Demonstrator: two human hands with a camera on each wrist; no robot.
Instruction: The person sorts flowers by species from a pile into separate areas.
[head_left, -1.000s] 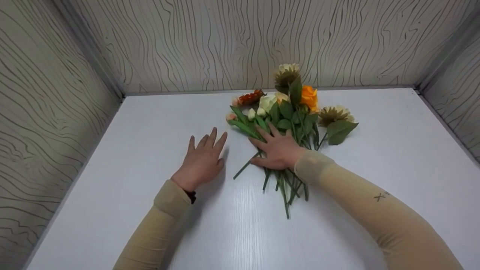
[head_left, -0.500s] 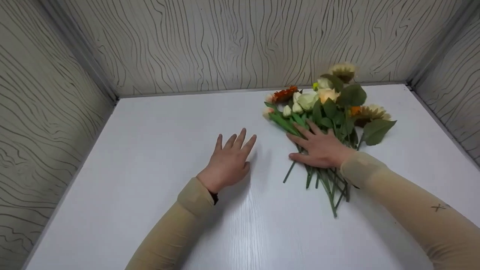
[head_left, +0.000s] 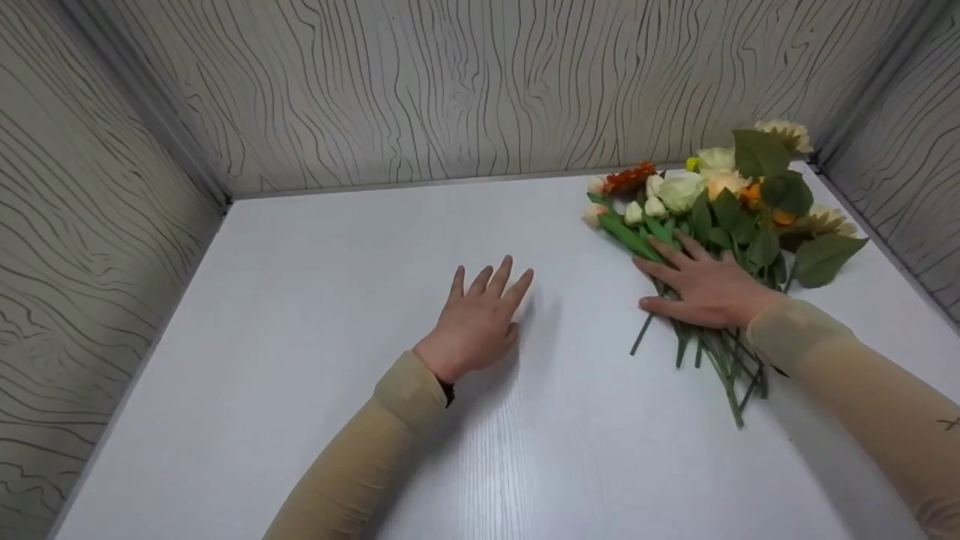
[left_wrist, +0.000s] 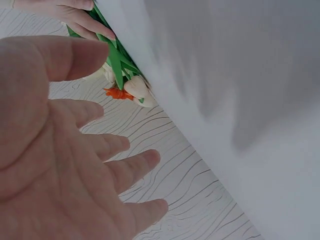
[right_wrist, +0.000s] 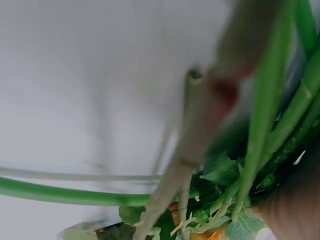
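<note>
A loose bunch of flowers (head_left: 682, 193) lies at the right of the white table, blooms toward the back wall and green stems toward the front. White, peach, orange and rust-red heads show among broad leaves. My right hand (head_left: 709, 291) rests on the stems just below the blooms, palm down with fingers spread. Close up in the right wrist view are several stems (right_wrist: 270, 100) and a bit of that hand. My left hand (head_left: 476, 324) hovers over the middle of the table, fingers straight and spread, holding nothing. Its bare palm (left_wrist: 60, 165) fills much of the left wrist view.
The white table (head_left: 300, 315) reaches back to a wood-grain patterned wall (head_left: 420, 90). Similar panels stand at the left (head_left: 60, 262) and right sides. The rightmost leaf and bloom lie near the table's right edge.
My right hand has slid the flowers to the right across the table, and the bunch shifted and turned a little. My left hand has moved right too, still spread.
</note>
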